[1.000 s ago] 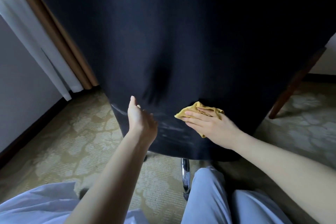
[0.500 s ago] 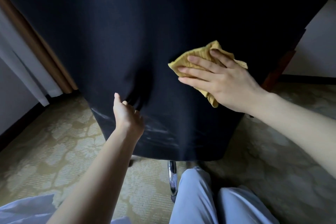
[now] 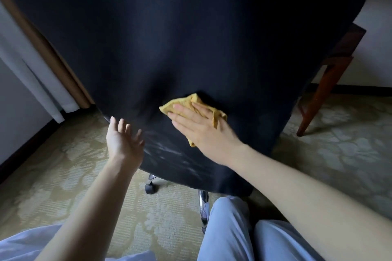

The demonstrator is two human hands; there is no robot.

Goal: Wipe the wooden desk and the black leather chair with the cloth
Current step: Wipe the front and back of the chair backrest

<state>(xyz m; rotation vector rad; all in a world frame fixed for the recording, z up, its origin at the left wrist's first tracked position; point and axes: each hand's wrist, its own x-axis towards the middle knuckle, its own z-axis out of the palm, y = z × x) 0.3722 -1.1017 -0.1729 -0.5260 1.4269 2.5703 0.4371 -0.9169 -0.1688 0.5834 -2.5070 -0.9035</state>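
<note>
My right hand (image 3: 201,131), fingers straight, presses the cloth (image 3: 184,103) flat on the lower back of the chair (image 3: 169,38). My left hand (image 3: 123,140) hovers open beside it. The pale streaks near the bottom edge likely need wiping next.

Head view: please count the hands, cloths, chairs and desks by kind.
Bare hands: 2 (left hand, right hand)
Yellow woven cloth: 1
Black leather chair: 1
Reddish-brown wooden desk, only partly visible: 1
Total: 5
</note>
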